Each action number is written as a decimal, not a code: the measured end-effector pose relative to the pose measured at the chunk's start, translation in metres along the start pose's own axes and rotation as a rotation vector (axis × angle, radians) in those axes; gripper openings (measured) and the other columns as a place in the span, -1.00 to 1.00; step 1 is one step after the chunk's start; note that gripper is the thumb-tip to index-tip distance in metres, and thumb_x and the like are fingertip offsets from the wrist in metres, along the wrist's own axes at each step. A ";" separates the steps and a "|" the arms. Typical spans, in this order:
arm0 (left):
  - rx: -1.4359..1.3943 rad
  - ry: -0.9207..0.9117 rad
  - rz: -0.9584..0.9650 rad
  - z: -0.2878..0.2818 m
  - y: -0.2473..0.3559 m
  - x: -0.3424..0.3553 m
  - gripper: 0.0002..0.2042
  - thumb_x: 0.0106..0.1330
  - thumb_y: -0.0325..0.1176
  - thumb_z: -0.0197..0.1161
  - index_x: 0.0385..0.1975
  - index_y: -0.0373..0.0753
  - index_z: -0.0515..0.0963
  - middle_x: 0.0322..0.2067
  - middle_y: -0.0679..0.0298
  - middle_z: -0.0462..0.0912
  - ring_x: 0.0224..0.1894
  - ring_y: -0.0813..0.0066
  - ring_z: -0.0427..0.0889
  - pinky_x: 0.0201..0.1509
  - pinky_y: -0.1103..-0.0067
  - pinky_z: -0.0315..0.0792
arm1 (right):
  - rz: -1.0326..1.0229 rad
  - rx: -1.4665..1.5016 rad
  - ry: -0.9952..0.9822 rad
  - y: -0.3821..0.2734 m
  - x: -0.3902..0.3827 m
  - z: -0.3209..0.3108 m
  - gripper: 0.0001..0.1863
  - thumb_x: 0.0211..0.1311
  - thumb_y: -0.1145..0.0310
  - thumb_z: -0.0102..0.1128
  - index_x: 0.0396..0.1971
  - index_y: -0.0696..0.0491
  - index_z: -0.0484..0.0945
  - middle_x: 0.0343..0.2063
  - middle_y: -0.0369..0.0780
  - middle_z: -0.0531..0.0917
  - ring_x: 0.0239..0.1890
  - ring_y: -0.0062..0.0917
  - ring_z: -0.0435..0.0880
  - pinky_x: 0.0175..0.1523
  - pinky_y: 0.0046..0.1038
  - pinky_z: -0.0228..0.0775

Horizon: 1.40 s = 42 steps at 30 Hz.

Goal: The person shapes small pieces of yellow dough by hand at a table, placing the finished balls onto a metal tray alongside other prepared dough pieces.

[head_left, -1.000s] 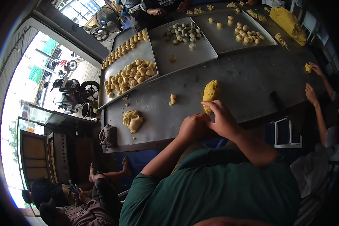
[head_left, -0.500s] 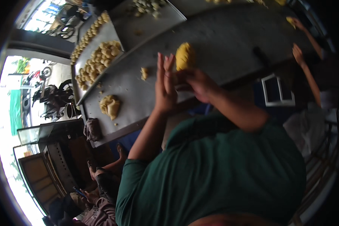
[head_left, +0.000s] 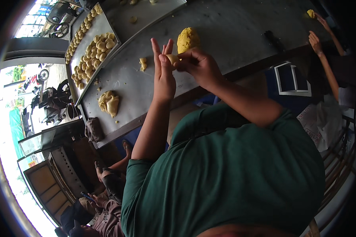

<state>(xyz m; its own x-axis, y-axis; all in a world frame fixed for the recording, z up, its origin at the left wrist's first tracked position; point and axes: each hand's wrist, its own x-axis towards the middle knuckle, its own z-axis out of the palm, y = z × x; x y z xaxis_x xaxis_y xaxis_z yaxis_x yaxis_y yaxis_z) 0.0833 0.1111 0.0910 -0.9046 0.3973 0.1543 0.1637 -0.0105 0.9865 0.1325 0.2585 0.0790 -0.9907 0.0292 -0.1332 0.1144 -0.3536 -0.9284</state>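
Observation:
My left hand (head_left: 163,75) is raised over the steel table, upper fingers stretched out, thumb against a small pale dough piece (head_left: 171,59). My right hand (head_left: 201,69) has curled fingers pinching that piece from the right. Just behind my hands lies a yellow crumbly lump (head_left: 188,38). A small dough scrap (head_left: 142,64) is left of my left hand, and a larger soft pale dough lump (head_left: 108,103) rests nearer the table's left end.
Trays of dough balls (head_left: 114,29) line the far side. A grey cloth (head_left: 94,130) hangs at the near left corner. A co-worker's hands (head_left: 315,41) work at the right. A dark object (head_left: 272,40) lies rightward. Seated people (head_left: 106,213) occupy the lower left.
My hands have moved up and left in the picture; my left fingers, earlier bent under my right hand, are now raised and stretched out. The view has shifted, moving the table upward.

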 end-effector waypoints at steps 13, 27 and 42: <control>-0.531 0.149 -0.340 0.019 0.004 0.003 -0.25 0.69 -0.08 -0.16 0.58 -0.25 -0.45 0.40 -0.11 0.39 0.50 0.05 0.30 0.60 0.28 0.08 | -0.566 -0.565 0.077 0.036 0.005 -0.016 -0.61 0.20 0.28 0.53 0.02 0.00 0.70 -0.20 -0.22 0.69 -0.18 -0.45 0.74 -0.01 -0.41 0.59; 0.957 -0.027 -0.038 -0.037 -0.049 0.003 -0.61 0.57 -0.05 0.06 0.28 0.05 0.56 0.14 0.28 0.70 0.44 0.23 0.41 0.59 0.06 -0.11 | -0.678 -0.970 0.338 0.055 0.065 -0.107 -0.72 0.34 0.34 0.39 0.02 0.00 0.65 -0.29 -0.27 0.65 -0.33 -0.52 0.66 -0.18 -0.48 0.54; 1.159 -0.281 -0.032 -0.056 0.012 -0.021 -0.69 0.29 -0.39 0.35 0.04 -0.12 0.60 0.01 0.14 0.66 0.06 0.03 0.66 0.10 0.25 0.55 | -0.614 -1.049 0.305 0.050 0.061 -0.105 -0.75 0.31 0.40 0.33 -0.03 0.01 0.64 -0.25 -0.21 0.66 -0.24 -0.31 0.70 -0.12 -0.35 0.54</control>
<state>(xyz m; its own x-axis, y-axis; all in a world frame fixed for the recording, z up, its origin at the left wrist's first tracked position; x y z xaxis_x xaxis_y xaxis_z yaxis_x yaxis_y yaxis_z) 0.0823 0.0507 0.1022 -0.8207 0.5706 -0.0295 0.5308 0.7806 0.3300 0.0861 0.3407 -0.0124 -0.8596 0.1898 0.4744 -0.2173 0.7046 -0.6755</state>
